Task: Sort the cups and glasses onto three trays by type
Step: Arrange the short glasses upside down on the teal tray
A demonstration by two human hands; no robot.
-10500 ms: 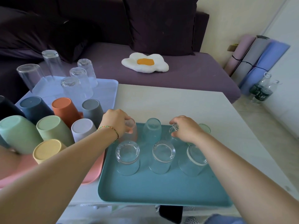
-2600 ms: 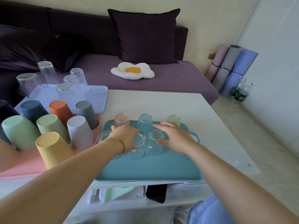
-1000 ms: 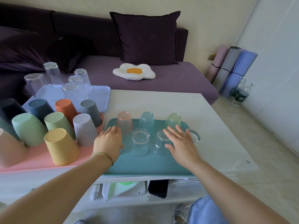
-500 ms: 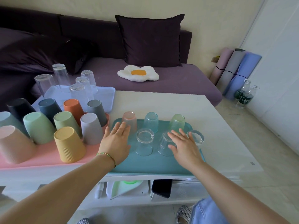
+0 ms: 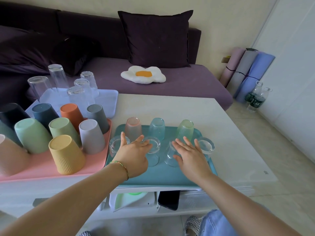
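Far left, a salmon-pink plastic tray holds upside-down opaque plastic cups in mixed colours. Behind it, a pale blue plastic tray carries five tall clear glasses, inverted. A teal plastic tray sits right of the pink one on a white table, with three tinted textured glasses in the back row and short clear tumblers in front. The left hand hovers over the teal tray's left side, fingers straight and spread, gripping nothing. The right hand is beside it, likewise flat, spread and empty.

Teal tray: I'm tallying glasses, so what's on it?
Upside down on the tray: a pink glass, blue glass and green glass at the back, four clear glasses in front. The left hand and right hand cover parts of the front row and the tray beneath.
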